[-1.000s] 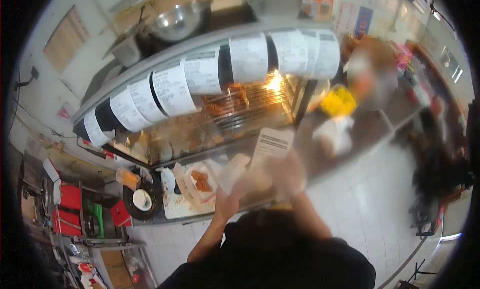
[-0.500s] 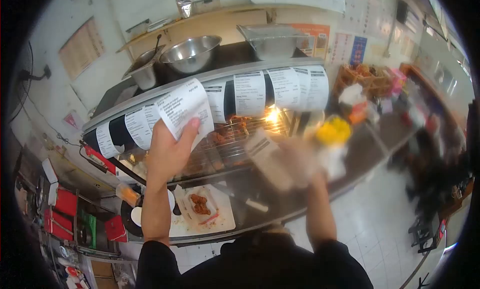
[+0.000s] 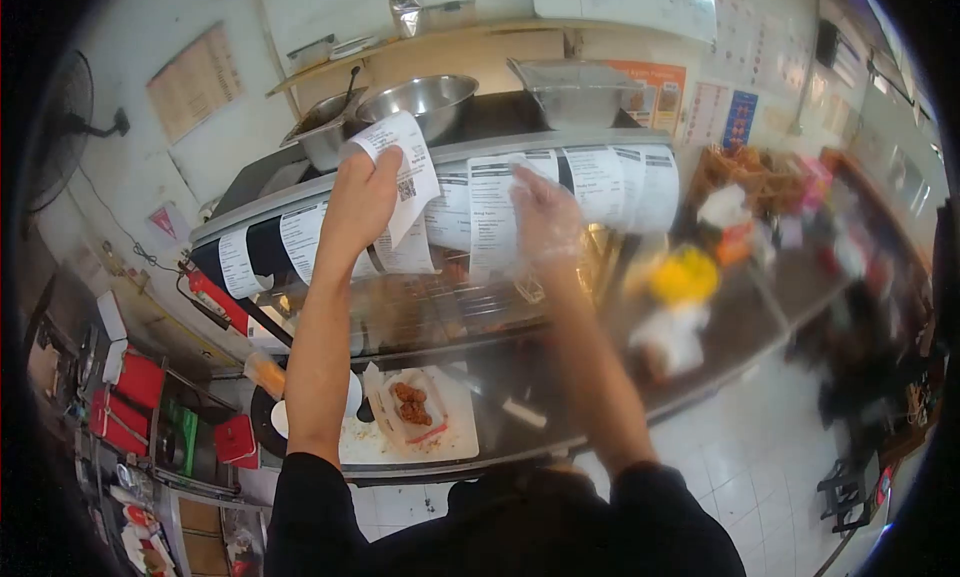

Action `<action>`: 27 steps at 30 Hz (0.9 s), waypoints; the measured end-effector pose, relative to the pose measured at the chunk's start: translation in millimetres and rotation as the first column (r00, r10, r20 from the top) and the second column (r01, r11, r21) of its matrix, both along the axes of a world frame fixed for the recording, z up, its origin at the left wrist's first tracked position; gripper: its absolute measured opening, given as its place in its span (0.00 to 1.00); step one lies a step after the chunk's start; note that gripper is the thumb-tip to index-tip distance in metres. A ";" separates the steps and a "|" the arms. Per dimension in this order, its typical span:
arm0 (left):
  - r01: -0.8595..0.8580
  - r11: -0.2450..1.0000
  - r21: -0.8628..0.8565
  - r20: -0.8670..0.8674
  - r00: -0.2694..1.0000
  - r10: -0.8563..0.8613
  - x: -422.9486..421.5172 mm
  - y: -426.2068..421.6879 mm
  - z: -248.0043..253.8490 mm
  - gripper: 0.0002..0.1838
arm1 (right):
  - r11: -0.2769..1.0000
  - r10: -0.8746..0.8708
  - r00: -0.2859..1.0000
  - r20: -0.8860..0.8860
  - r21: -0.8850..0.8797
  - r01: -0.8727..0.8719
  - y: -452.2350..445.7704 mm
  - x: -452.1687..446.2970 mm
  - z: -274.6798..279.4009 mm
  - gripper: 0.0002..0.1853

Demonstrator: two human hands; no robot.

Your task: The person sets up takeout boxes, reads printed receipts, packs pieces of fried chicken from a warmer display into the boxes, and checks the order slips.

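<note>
My left hand (image 3: 365, 199) is closed on a curled printed receipt (image 3: 408, 177) in front of the row of receipts on the warmer's top edge. My right hand (image 3: 545, 217), somewhat blurred, has its fingers on the upper part of another receipt (image 3: 491, 217), which hangs over the glass. More receipts (image 3: 597, 182) hang to the right of it. Below, fried chicken pieces (image 3: 411, 403) sit in a paper-lined box (image 3: 440, 414) on a white board (image 3: 465, 439).
Metal bowls (image 3: 418, 105) and a clear container (image 3: 570, 92) stand on top of the warmer. A knife with a white handle (image 3: 524, 413) lies on the dark counter. Yellow items (image 3: 685, 275) and a white bag (image 3: 672, 339) are at the right.
My left hand has moved up with its receipt. My right hand has risen from above the counter to the hanging row, bringing its receipt against the edge. The view has shifted.
</note>
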State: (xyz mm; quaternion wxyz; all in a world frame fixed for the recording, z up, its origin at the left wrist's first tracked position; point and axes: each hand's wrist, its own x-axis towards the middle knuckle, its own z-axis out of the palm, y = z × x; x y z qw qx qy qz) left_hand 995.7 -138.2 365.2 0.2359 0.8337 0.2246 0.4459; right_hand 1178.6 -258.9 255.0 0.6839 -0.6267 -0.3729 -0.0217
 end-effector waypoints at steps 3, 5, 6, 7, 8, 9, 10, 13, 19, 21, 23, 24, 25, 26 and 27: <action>0.024 0.999 0.048 0.083 0.996 -0.028 -9.1 -7.9 4.0 0.23 | 0.992 -0.115 0.990 0.077 -0.050 0.119 -10.8 -18.6 29.5 0.17; 0.045 0.999 0.019 0.034 0.998 -0.046 -12.8 -15.0 12.1 0.23 | 0.983 -0.176 0.975 0.136 -0.021 0.181 -1.9 -17.4 30.4 0.16; 0.073 0.997 -0.012 -0.022 0.997 -0.073 -14.3 -17.3 13.8 0.23 | 0.977 -0.211 0.965 0.157 -0.008 0.215 -1.1 -22.6 31.3 0.15; 0.071 0.997 -0.009 -0.022 0.997 -0.071 -10.3 -12.9 14.3 0.23 | 0.976 -0.205 0.975 0.082 -0.061 0.210 -4.9 -30.3 40.5 0.15; 0.122 0.988 0.093 -0.101 0.988 -0.113 -4.6 -4.6 13.7 0.22 | 0.977 -0.199 0.976 0.086 -0.062 0.205 -0.6 -28.2 39.1 0.15; 0.178 0.966 0.186 -0.188 0.972 -0.143 -1.8 -0.9 13.5 0.22 | 0.974 -0.206 0.978 0.019 -0.090 0.207 3.3 -25.9 36.8 0.14; 0.171 0.968 0.184 -0.187 0.973 -0.136 2.3 -0.1 12.6 0.22 | 0.971 -0.215 0.976 -0.046 -0.116 0.209 5.5 -23.6 35.1 0.14; 0.156 0.927 0.340 -0.156 0.982 -0.108 10.0 -8.0 16.2 0.20 | 0.958 -0.149 0.987 0.056 -0.240 0.158 1.9 -19.5 53.6 0.16; 0.141 0.981 0.134 -0.428 0.901 -0.071 32.8 -2.2 24.9 0.22 | 0.947 -0.182 0.982 0.043 -0.261 0.187 17.6 -24.5 57.4 0.17; 0.125 0.991 0.042 -0.447 0.890 -0.093 40.3 -0.9 24.0 0.22 | 0.959 -0.225 0.972 0.069 -0.161 0.234 16.0 -25.4 51.8 0.18; 0.104 0.994 -0.044 -0.458 0.882 -0.112 43.2 -2.9 22.6 0.23 | 0.956 -0.210 0.948 0.238 -0.154 0.251 8.0 -25.0 50.6 0.18; 0.170 0.978 0.117 -0.511 0.855 -0.087 41.5 -4.2 18.8 0.24 | 0.955 -0.198 0.926 0.321 -0.150 0.256 2.8 -27.1 50.8 0.19; 0.238 0.931 0.276 -0.553 0.832 -0.049 41.5 -2.8 17.8 0.25 | 0.904 -0.222 0.899 0.379 -0.265 0.335 -21.7 -43.0 66.8 0.19; 0.233 0.931 0.281 -0.546 0.837 -0.045 44.0 4.4 14.8 0.25 | 0.906 -0.221 0.896 0.386 -0.259 0.335 -33.7 -49.2 70.1 0.19; 0.194 0.944 0.267 -0.481 0.876 -0.045 43.5 6.3 13.2 0.24 | 0.893 -0.348 0.850 0.397 -0.137 0.429 -43.5 -53.7 69.8 0.19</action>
